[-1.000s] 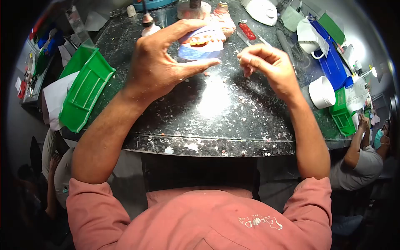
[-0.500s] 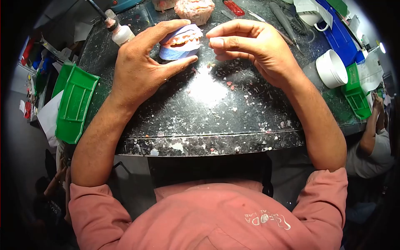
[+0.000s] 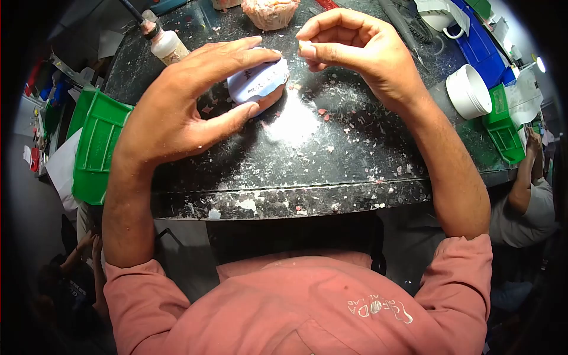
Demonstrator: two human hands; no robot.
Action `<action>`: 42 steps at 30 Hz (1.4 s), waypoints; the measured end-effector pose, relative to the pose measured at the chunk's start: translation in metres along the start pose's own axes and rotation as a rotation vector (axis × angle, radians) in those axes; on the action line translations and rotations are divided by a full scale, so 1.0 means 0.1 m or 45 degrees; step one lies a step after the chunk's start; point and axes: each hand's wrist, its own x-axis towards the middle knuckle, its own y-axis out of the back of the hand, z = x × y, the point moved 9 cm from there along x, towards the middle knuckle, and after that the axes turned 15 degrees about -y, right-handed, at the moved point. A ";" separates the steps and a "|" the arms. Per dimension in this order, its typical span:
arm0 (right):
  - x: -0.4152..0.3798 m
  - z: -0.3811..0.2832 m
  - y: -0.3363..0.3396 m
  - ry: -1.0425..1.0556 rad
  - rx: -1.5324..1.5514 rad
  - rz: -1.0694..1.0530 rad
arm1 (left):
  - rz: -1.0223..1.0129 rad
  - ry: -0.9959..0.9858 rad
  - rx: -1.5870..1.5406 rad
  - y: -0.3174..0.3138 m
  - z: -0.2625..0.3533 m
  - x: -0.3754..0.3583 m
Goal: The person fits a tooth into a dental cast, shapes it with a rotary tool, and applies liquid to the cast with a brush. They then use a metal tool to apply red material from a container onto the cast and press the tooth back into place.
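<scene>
Two hands worked at the dental model [image 3: 258, 83] on the speckled black bench [image 3: 307, 160]. I saw the left hand [image 3: 177, 112] grasping it; the right hand [image 3: 355, 50], just right of it, pinched something tiny. Placing that piece seemed next, needing steadiness. Right of the model stood a white tub [image 3: 468, 92]; left, a green bin [image 3: 94, 148].

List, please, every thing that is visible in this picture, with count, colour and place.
dental cast: one, pale blue with pink, on the table, under the left hand
pink model: one, top edge
bottle: one, clear, top left
green trays: two, left edge
white cup: one, right side
blue tray: one, top right
table: one, black, speckled
other person: one, grey shirt, right edge
left hand: holds the cast
right hand: fingers pinched beside the cast
</scene>
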 end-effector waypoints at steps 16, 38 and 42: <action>-0.19 -0.27 -0.44 0.504 -0.546 0.035 | 0.476 0.490 -0.452 0.03 -0.59 -0.30; -0.12 -0.17 -0.53 0.443 -0.918 0.232 | 0.463 0.664 -0.430 -0.08 -0.67 -0.38; -0.11 -0.14 -0.52 0.406 -0.922 0.217 | 0.546 0.617 -0.499 -0.10 -0.69 -0.41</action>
